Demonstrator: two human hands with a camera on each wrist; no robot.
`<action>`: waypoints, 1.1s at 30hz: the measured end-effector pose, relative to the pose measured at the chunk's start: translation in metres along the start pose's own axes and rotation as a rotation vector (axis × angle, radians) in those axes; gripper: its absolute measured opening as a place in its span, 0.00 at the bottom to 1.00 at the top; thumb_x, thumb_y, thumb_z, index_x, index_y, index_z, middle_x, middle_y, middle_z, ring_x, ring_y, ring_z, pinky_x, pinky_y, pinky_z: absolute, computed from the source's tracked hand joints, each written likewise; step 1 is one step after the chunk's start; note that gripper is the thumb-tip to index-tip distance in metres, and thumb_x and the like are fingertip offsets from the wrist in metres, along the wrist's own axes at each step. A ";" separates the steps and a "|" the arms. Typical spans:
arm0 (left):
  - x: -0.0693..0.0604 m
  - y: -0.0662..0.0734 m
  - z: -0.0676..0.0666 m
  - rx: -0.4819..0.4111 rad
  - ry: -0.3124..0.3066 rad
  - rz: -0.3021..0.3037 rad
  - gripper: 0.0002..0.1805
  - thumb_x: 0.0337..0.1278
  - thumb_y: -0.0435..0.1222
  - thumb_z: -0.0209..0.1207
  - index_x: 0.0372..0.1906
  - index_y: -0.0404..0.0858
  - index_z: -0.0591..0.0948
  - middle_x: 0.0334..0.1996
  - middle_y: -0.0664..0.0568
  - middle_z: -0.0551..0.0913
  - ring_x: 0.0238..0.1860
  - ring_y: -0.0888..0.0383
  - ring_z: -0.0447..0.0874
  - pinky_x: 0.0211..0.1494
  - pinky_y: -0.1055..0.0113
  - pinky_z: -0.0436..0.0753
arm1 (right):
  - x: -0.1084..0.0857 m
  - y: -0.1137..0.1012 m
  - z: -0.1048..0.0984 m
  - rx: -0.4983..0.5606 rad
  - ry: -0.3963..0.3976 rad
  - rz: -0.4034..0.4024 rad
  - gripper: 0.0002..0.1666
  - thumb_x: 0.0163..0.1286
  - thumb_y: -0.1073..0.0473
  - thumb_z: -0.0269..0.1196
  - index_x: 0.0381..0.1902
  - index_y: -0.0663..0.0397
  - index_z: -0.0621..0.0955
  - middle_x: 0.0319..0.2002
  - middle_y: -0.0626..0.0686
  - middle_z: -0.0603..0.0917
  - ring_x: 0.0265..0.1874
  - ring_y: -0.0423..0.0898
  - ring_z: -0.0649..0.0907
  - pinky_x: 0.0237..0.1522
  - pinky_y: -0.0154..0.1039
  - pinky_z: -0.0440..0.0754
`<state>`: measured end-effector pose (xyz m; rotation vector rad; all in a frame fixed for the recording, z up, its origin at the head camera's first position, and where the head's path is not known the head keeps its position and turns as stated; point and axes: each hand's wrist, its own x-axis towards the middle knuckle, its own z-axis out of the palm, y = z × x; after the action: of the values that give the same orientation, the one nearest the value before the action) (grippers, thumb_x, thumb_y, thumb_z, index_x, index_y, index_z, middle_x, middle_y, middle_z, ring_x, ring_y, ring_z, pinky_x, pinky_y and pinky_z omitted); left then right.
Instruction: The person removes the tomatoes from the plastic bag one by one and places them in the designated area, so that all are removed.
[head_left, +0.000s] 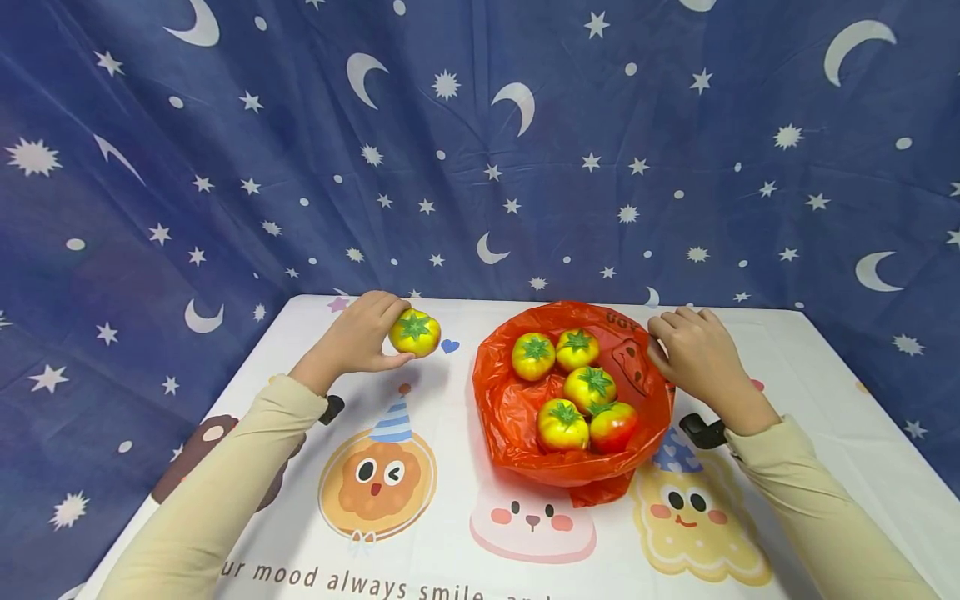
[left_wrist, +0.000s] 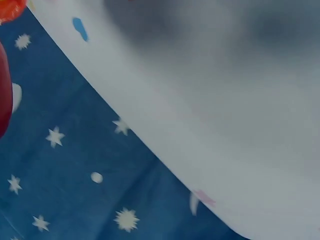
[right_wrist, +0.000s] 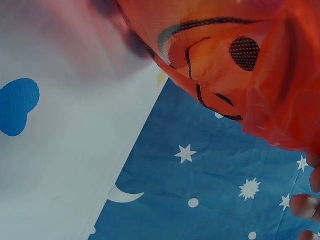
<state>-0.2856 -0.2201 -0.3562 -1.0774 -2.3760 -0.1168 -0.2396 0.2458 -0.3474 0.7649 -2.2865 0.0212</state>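
Observation:
My left hand [head_left: 363, 337] holds a yellow tomato [head_left: 415, 333] with a green star-shaped top, fingers over it and thumb beneath, above the far left of the table. A rounded red edge, probably this tomato, shows at the left border of the left wrist view. To its right stands a wide-open red plastic bag [head_left: 504, 429], rim folded out. Several yellow-red tomatoes [head_left: 590, 387] lie inside. At the bag's right rim, my right hand [head_left: 699, 358] grips the plastic with curled fingers. In the right wrist view the printed bag [right_wrist: 220, 65] fills the top right, with fingertips [right_wrist: 304, 206] below.
A white tablecloth [head_left: 450, 533] with cartoon prints and lettering covers the table. Behind its far edge hangs a dark blue curtain [head_left: 450, 217] with moons and stars. Black wrist mounts [head_left: 702, 431] sit at both cuffs.

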 end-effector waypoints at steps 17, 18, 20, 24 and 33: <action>-0.051 -0.048 0.018 0.021 0.006 -0.233 0.36 0.33 0.54 0.66 0.43 0.30 0.75 0.36 0.40 0.79 0.41 0.42 0.75 0.50 0.49 0.75 | -0.001 0.000 0.002 -0.007 -0.005 -0.002 0.06 0.52 0.64 0.62 0.21 0.58 0.74 0.19 0.56 0.79 0.22 0.52 0.72 0.23 0.42 0.65; -0.054 -0.050 0.019 0.023 -0.004 -0.245 0.36 0.34 0.54 0.66 0.44 0.29 0.75 0.37 0.39 0.79 0.42 0.41 0.75 0.51 0.48 0.75 | -0.001 0.000 0.002 -0.008 -0.005 -0.003 0.06 0.52 0.64 0.62 0.21 0.58 0.74 0.19 0.56 0.79 0.22 0.52 0.72 0.23 0.42 0.65; -0.059 -0.053 0.020 0.029 -0.035 -0.275 0.37 0.35 0.55 0.67 0.45 0.28 0.74 0.41 0.37 0.79 0.46 0.39 0.75 0.55 0.47 0.74 | -0.001 0.000 0.002 -0.009 -0.005 -0.005 0.06 0.51 0.64 0.62 0.21 0.58 0.74 0.19 0.56 0.79 0.22 0.52 0.73 0.23 0.42 0.65; -0.066 -0.057 0.020 0.038 -0.116 -0.339 0.39 0.37 0.56 0.67 0.47 0.28 0.73 0.44 0.35 0.79 0.48 0.39 0.74 0.57 0.46 0.72 | -0.001 0.000 0.001 -0.009 -0.005 -0.005 0.06 0.51 0.65 0.62 0.21 0.58 0.74 0.18 0.56 0.78 0.22 0.52 0.72 0.22 0.41 0.65; -0.073 -0.060 0.019 0.041 -0.214 -0.397 0.36 0.39 0.56 0.67 0.44 0.30 0.73 0.33 0.42 0.76 0.40 0.43 0.74 0.51 0.48 0.73 | -0.001 -0.001 0.000 -0.005 -0.009 0.004 0.06 0.51 0.65 0.62 0.21 0.58 0.74 0.18 0.56 0.78 0.22 0.52 0.73 0.23 0.42 0.66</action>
<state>-0.2973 -0.3044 -0.4007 -0.6127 -2.7479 -0.0955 -0.2385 0.2450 -0.3480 0.7594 -2.2963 0.0144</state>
